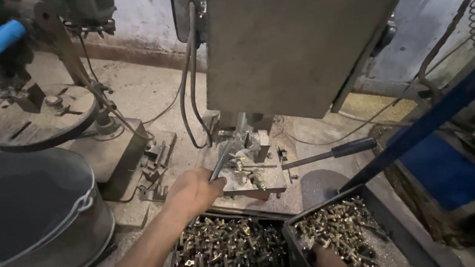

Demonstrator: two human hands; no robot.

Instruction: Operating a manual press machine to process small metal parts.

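- Head view looks down on a small bench machine, with the person's left hand [192, 193] closed in a fist around a thin metal rod [221, 160].
- Rod's long axis runs from the fist up and slightly right — its far tip lies among the small brass parts on the machine's work plate [256, 183], just under the grey machine head [289, 50].
- Right hand [328, 264] is low at the picture's bottom edge, resting in the right-hand tray [351, 229] of brass fittings; its fingers are mostly cut off, so I cannot tell whether they are spread or pinching a piece.
- Left hand is clearly the nearer one to the work plate; the right sits well apart from it, down and to the right.
- A second tray of brass fittings [232, 248] lies directly below the left wrist.
- A black-handled lever [335, 151] points out to the right of the plate — neither hand touches it.
- A grey bucket [36, 210] stands at the left, beside a round slotted table [35, 116].
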